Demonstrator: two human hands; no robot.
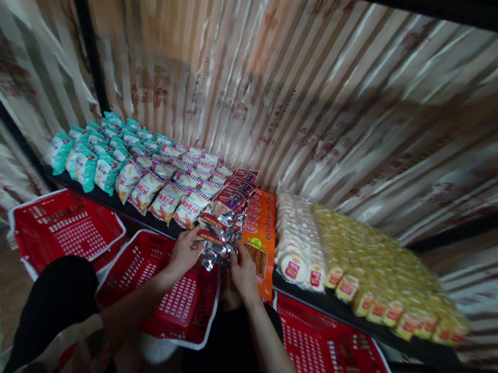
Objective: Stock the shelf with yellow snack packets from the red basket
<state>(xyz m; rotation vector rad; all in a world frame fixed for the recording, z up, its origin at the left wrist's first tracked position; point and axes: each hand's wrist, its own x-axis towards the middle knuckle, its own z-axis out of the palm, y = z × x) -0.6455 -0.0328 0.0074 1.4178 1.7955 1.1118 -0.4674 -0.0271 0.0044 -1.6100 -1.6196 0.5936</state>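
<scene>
Both my hands reach to the front edge of a low dark shelf packed with rows of snack packets. My left hand and my right hand are closed on the two ends of a shiny silver and dark red packet at the front of its row. Orange packets lie just right of that row. White and red striped bags lie just left of it.
Teal and white bags fill the shelf's left end, round pale cakes and yellow packets its right. Three red plastic baskets sit below the shelf. A striped curtain hangs behind.
</scene>
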